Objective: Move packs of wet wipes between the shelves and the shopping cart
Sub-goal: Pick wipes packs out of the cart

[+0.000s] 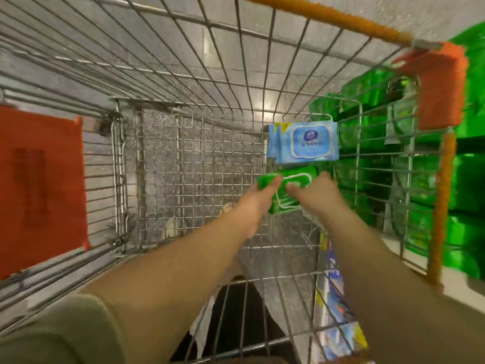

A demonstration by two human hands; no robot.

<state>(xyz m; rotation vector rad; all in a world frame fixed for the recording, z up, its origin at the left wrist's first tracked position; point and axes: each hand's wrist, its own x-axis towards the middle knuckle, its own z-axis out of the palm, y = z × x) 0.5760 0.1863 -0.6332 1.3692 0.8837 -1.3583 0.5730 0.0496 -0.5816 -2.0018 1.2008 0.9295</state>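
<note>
Cart (183, 158) floor: green pack (286, 189) between gripping hands.

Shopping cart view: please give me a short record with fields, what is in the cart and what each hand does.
cart: wire shopping cart with orange trim
blue pack: wet wipes, lying in the cart by its right side
green pack: wet wipes, just nearer than the blue pack
left hand: grips the green pack's left end
right hand: grips its right end
outside cart, right: green packs on shelves

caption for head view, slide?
Both hands hold a green pack in the cart, near a blue pack.
</note>
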